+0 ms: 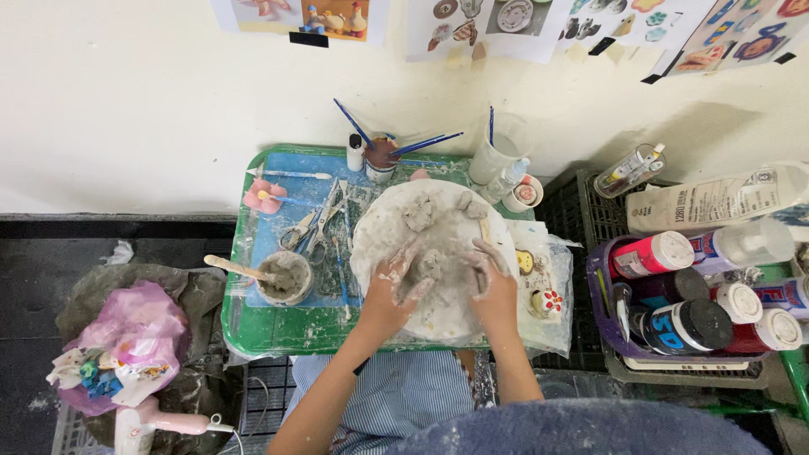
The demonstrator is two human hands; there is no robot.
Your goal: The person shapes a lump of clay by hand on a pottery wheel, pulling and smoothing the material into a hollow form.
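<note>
A round clay-smeared work board (396,219) rests on a green tray (278,329). In its middle sits a lump of grey clay (436,265). My left hand (392,286) presses against the lump's left side, fingers spread and coated in clay. Cupped around the lump's right side is my right hand (493,282), also smeared. Smaller clay pieces (421,211) lie toward the board's far edge.
A clay-filled bowl with a wooden stick (285,278), scissors (310,229), a brush cup (381,158) and a pink flower piece (264,195) share the tray. Paint bottles fill a purple basket (600,295) at right. A pink bag (131,337) and hairdryer (152,421) lie at left.
</note>
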